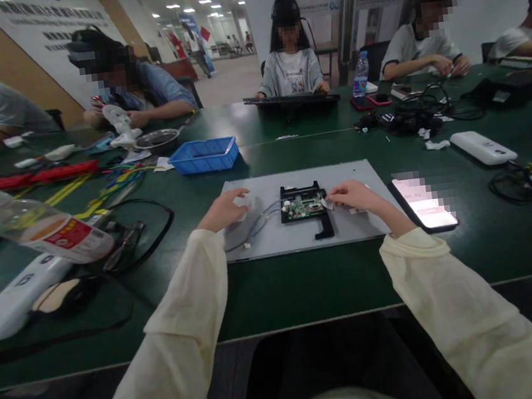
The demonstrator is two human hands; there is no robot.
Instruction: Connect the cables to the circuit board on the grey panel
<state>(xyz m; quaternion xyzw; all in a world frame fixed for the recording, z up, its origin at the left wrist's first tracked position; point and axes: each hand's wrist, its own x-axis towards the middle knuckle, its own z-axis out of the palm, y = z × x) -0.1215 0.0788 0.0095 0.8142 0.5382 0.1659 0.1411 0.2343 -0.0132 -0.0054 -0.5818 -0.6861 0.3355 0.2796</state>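
right grip [354,196] touches the circuit board's [303,204] right edge.

Table [304,285]: dark green, matt, smooth.
Grey mat [294,235]: matt sheet.
Circuit board [302,205]: green, in black plastic frame.
Blue tray [204,156]: glossy plastic.
Phone [424,203]: glossy glass screen.
Sleeves [185,337]: cream cloth.

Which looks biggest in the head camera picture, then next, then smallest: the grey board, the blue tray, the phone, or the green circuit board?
1. Grey board
2. Blue tray; it sits farther away, so it may really be bigger than it looks
3. Phone, looking close to the tray
4. Green circuit board, which the right hand touches
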